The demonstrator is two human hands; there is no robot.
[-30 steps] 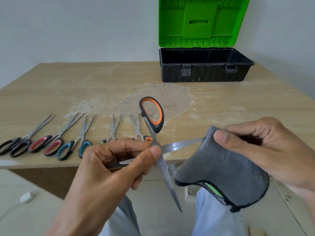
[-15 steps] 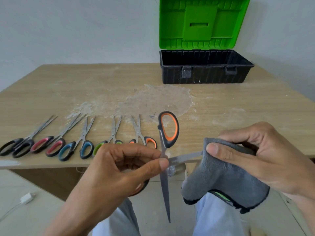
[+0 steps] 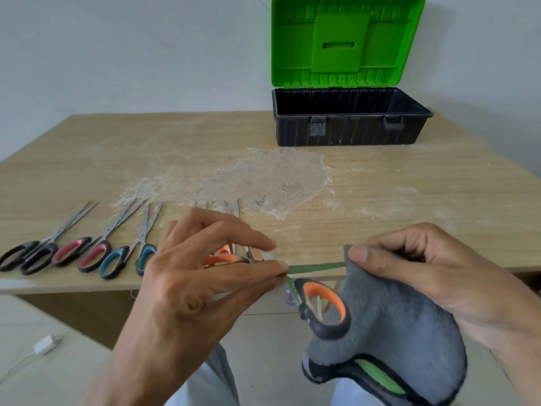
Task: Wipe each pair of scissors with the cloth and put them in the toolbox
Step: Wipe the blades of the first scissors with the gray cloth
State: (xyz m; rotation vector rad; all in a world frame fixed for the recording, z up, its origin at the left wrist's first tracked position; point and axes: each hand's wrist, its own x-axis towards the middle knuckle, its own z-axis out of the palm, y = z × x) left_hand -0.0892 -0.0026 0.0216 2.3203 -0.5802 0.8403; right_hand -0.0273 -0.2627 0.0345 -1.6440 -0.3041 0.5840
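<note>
The left hand (image 3: 199, 276) pinches an open pair of scissors (image 3: 330, 332) near the pivot, between the tips of the thumb and the index finger; the other fingers are spread and a little bent above. The right hand (image 3: 439, 276) grips a grey cloth (image 3: 395, 317), with the thumb on the front and the fingers curled behind it. It pinches the cloth around the end of one blade (image 3: 317, 268).

This blade runs flat from the left fingertips to the right thumb and looks thin, shiny and a bit greenish. One handle is a black loop with an orange inner ring, and it hangs down between the two hands, in front of the cloth. Whether the orange parts behind the left fingers belong to this pair, I cannot tell. The cloth is thick and soft, with a black edge and a green patch at its lower end.

Left of the left hand, more scissors lie in a row on the counter (image 3: 409, 200): a pair with black handles (image 3: 23, 256), a pair with pink handles (image 3: 73, 250) and a pair with blue handles (image 3: 117, 259). More blade tips show just above the left fingers.

Well beyond the right hand stands the black toolbox (image 3: 351, 130), with its green lid (image 3: 348, 39) open upright. A whitish dried stain (image 3: 269, 177) covers the wood beyond both hands.
</note>
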